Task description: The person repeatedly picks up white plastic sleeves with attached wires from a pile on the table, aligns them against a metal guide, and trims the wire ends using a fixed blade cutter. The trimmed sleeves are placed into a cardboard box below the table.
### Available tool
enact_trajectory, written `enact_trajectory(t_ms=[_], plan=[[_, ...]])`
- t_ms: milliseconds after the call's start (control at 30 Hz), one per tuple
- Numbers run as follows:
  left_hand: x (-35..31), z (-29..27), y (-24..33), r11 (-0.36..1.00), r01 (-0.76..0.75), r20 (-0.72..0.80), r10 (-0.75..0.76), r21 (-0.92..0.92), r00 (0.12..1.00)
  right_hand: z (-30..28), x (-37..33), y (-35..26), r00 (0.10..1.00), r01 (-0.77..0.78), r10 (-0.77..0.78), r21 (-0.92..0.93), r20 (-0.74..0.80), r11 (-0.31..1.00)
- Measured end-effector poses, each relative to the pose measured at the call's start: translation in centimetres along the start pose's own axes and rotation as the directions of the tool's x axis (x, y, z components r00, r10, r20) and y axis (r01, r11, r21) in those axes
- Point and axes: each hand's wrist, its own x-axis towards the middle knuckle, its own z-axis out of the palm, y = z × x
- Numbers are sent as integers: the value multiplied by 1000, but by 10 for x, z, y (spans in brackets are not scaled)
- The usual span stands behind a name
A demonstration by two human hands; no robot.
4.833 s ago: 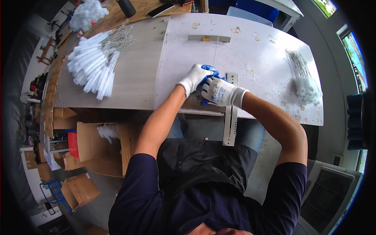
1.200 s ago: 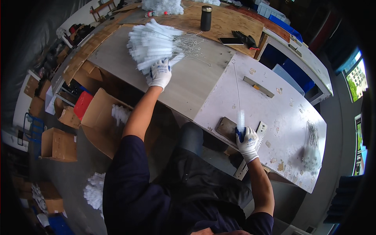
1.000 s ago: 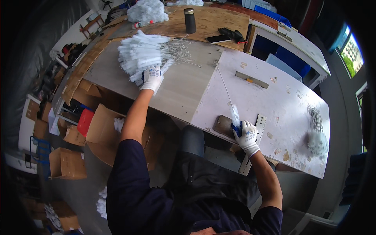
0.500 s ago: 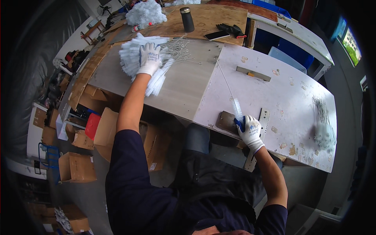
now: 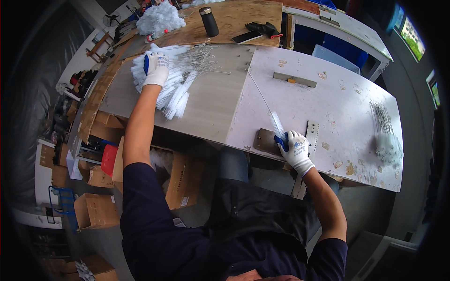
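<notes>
My left hand [image 5: 156,68], in a white glove with blue coating, rests on a pile of white bottle brushes [image 5: 174,93] at the left of the table. Its fingers look slightly apart over the bristles; the fingertips are partly hidden. The twisted wire stems [image 5: 199,58] of the pile point right and end in small loops. Near the front edge, my gloved right hand [image 5: 296,150] is closed on the bristle end of a single bottle brush [image 5: 276,122]. That brush's long wire stem slants away to the far left. Beside this hand lies a dark metal block [image 5: 267,141].
A perforated metal strip [image 5: 312,136] stands right of my right hand. A flat bar [image 5: 294,79] lies farther back. More brushes [image 5: 388,146] are bundled at the right edge. Behind are a black tumbler [image 5: 209,21], a phone [image 5: 247,37] and dark gloves [image 5: 263,29]. Cardboard boxes [image 5: 183,180] sit below.
The whole view has shifted a little. My left hand has turned on the pile, showing more blue at its left side. My right hand keeps its hold on the brush.
</notes>
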Motion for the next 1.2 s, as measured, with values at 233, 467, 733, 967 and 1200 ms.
enact_trajectory(t_ms=[233,467,733,967,1200], plan=[[-86,-79,75,866,27,17,-22,-500,1000,-5,-5,11,999,-15,16,24,-48,1000],[-152,-105,251,-404,664,593,301,-629,746,-11,-9,14,980,-147,172,215,-103,965],[-174,-102,305,-125,417,409,86,-900,909,-154,-86,122,868,-323,265,-73,-419,944],[-176,-110,309,193,317,324,3,-929,946,-281,-133,265,797,-598,398,-502,-454,624],[-182,-108,317,235,132,118,-72,-963,990,-300,-159,326,680,-715,626,-537,-383,448]])
